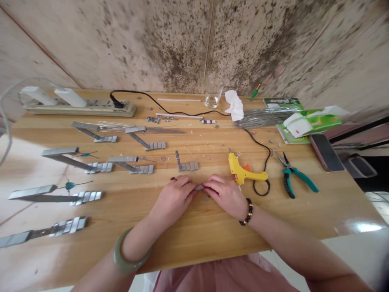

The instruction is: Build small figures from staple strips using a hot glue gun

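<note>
My left hand [174,196] and my right hand [223,194] meet at the middle of the wooden table [194,239], fingers pinched together on a small grey metal piece [199,187] between them. A jade bangle circles my left wrist, a dark bead bracelet my right. Just beyond the hands lies a short grey folded strip assembly [186,164]. A yellow glue gun [243,172] rests to the right of my right hand, its black cord running back across the table.
Several grey strip assemblies [88,166] lie in rows on the left. Green-handled pliers [293,178], a phone [326,152], a tissue pack [313,121], a wire bundle [264,117], a glass [213,95] and a power strip [79,106] line the right and back.
</note>
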The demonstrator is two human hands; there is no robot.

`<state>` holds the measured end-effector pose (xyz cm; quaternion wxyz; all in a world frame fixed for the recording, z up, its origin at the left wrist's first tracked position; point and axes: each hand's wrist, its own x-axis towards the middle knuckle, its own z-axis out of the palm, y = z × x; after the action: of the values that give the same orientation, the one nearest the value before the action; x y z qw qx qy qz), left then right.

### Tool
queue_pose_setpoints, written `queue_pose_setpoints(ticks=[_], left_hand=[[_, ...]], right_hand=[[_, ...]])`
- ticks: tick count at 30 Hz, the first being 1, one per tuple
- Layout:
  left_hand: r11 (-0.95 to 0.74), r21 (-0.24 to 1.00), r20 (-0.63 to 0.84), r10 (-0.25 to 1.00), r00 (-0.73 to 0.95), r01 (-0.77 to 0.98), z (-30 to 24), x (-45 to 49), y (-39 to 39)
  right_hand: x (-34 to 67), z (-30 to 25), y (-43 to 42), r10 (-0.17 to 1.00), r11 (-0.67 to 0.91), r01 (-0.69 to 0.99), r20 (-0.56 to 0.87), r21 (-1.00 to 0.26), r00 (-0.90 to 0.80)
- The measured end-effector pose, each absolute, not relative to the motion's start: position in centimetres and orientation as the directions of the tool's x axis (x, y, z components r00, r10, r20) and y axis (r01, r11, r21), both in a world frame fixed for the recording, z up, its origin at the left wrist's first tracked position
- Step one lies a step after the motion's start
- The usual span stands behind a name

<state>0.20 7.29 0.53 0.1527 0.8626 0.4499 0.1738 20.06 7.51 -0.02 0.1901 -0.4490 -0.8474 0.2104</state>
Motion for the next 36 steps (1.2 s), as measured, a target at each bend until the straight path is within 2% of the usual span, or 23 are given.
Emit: queue_pose_setpoints(ticks=[11,36], left_hand=[[-0.566,0.371,0.144,0.818,0.557,0.736,0.77,0.30,7.27],[-0.551,0.433,0.142,0.823,0.550,0.713,0.48,0.09,7.46]], right_hand=[[20.09,-0.14,7.42,0.842,0.508,0.690,0.128,-0.516,-0.525],[19.99,0.05,7.27,0.849,0.494,0.693,0.119,-0.525,-0.515]])
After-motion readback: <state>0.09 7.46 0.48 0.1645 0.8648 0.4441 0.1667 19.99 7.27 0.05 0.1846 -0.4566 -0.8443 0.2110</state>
